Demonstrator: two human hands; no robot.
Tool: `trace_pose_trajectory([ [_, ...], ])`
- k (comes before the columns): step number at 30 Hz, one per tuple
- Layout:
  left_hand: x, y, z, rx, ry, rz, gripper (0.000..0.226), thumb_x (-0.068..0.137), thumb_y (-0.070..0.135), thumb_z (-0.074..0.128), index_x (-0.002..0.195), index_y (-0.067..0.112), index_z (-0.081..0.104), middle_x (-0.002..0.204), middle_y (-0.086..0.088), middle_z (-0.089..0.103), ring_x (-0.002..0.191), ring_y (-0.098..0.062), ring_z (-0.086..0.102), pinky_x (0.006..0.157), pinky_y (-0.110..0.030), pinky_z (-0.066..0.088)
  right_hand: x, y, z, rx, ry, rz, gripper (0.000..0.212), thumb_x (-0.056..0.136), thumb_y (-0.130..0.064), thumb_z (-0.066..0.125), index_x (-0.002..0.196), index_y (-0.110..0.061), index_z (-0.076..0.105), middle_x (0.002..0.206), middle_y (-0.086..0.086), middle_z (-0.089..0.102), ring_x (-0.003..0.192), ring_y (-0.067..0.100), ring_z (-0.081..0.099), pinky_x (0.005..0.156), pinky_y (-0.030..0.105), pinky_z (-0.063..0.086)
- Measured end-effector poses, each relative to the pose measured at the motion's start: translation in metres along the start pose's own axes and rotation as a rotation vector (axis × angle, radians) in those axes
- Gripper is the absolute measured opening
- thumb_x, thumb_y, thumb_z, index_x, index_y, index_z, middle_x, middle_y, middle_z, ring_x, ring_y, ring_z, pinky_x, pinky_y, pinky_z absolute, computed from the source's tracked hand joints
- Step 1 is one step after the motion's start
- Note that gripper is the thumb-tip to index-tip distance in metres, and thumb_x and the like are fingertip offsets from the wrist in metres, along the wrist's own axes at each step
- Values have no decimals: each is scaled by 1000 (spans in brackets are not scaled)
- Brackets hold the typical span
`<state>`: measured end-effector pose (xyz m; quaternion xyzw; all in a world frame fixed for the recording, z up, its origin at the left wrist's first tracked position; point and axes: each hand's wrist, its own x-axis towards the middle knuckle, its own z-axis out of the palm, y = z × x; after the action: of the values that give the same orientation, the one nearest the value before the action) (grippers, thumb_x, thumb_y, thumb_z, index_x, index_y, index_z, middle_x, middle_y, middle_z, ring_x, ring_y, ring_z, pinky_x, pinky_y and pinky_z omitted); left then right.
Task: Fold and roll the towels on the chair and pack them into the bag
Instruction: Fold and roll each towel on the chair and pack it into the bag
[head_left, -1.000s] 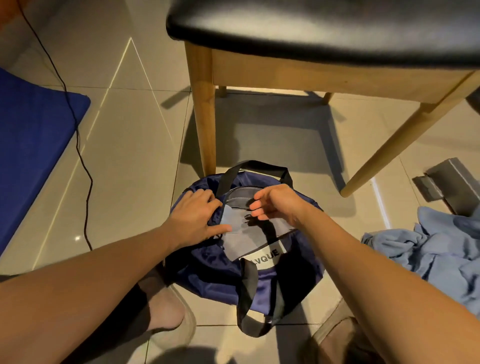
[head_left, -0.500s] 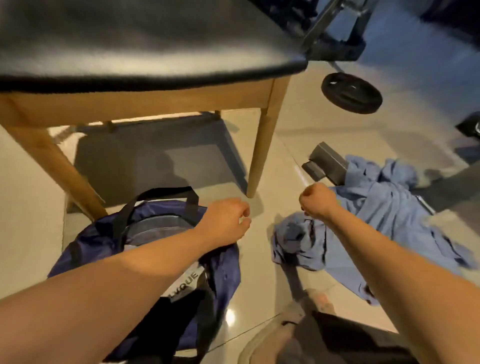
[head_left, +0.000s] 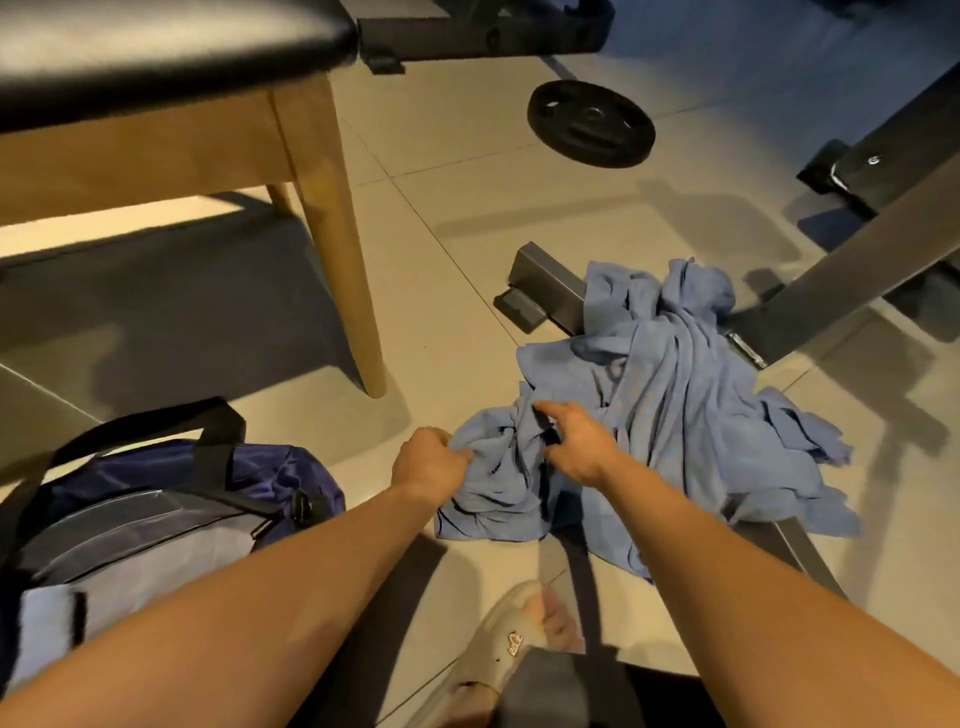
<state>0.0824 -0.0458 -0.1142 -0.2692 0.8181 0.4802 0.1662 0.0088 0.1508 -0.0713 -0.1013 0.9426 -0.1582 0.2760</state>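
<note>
Tiled floor (head_left: 457, 218) all round, and right at the bottom edge a foot in a pale sandal (head_left: 511, 644). Just left of it sits the bag (head_left: 156, 519), navy and grey, straps flopped over the top, no towel showing in it. Now the hands: the left hand (head_left: 431, 460) has its fingers curled into the near edge of the towels (head_left: 675, 415), a proper grip. The right hand (head_left: 576, 441) lies on the cloth just beside it, index finger straight, the rest bent into the folds; whether they have pinched anything I cannot tell. The towels lie crumpled on the floor, the far end draped over a grey bar (head_left: 545, 283), well apart from the chair (head_left: 337, 260). Beyond lies a weight plate (head_left: 589, 122). My read: this is the pick-up, with no folding begun. Next comes lifting one towel clear and spreading it flat.
</note>
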Motion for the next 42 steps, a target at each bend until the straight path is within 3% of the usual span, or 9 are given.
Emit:
trace_pose_trajectory([
  [4, 3, 20, -26, -236, -3, 79, 49, 89, 24, 77, 60, 15, 39, 60, -9, 32, 60, -20, 33, 59, -31, 25, 8, 5, 9, -126, 71, -22, 27, 98, -13, 59, 124, -11, 65, 126, 15, 62, 105, 40, 63, 89, 50, 54],
  [10, -8, 73, -89, -234, -26, 59, 32, 90, 24, 76, 69, 8, 58, 63, -9, 53, 55, -18, 48, 48, -20, 37, 6, -8, -60, 111, -39, -2, 16, 88, -4, 60, 74, 0, 65, 72, 20, 65, 67, 30, 60, 64, 39, 52],
  [15, -43, 139, -137, -145, -40, 243, 14, 93, 15, 71, 92, 2, 74, 81, -10, 70, 70, -18, 59, 58, -25, 47, -37, -43, -183, 235, -347, 30, 11, 94, -5, 67, 96, 2, 75, 85, 14, 76, 81, 24, 72, 77, 37, 61],
  [18, -74, 187, -168, -91, -58, 406, 9, 93, 16, 71, 93, 9, 76, 90, -11, 74, 77, -19, 64, 66, -28, 52, -57, -75, -230, 192, -242, -46, 14, 93, -2, 65, 104, -3, 74, 99, 16, 74, 90, 25, 71, 85, 39, 60],
  [22, -121, 242, -218, -56, -82, 592, 6, 95, 21, 69, 94, 20, 75, 94, -5, 76, 96, -25, 70, 86, -38, 55, -87, -140, -263, 356, -53, -314, 51, 87, -16, 77, 134, -25, 59, 128, 1, 65, 117, 20, 61, 99, 41, 52],
  [25, -158, 271, -261, -34, 14, 689, 7, 95, 21, 69, 96, 19, 76, 94, -6, 76, 94, -23, 70, 85, -35, 55, -115, -185, -281, 429, -54, -457, 37, 87, -27, 78, 124, -26, 70, 123, -2, 71, 116, 20, 63, 101, 39, 48],
  [30, -212, 284, -350, 13, 150, 713, 14, 89, 21, 76, 102, 16, 76, 100, -8, 77, 96, -20, 71, 91, -41, 56, -161, -248, -317, 686, 21, -590, 36, 91, -21, 73, 119, 2, 70, 116, 19, 73, 108, 36, 70, 97, 46, 56],
  [36, -255, 245, -436, 121, 58, 563, 26, 84, 14, 78, 109, 9, 73, 104, -12, 76, 101, -31, 72, 89, -44, 60, -203, -340, -349, 617, 2, -631, 37, 96, -35, 67, 119, -6, 71, 113, 13, 75, 104, 31, 72, 89, 43, 58],
  [42, -273, 189, -500, 0, 311, 551, 17, 87, 7, 63, 102, 1, 70, 104, -17, 68, 105, -35, 64, 98, -49, 52, -212, -413, -363, 594, 22, -636, 42, 94, -35, 69, 123, -5, 69, 115, 18, 74, 100, 33, 71, 94, 48, 56],
])
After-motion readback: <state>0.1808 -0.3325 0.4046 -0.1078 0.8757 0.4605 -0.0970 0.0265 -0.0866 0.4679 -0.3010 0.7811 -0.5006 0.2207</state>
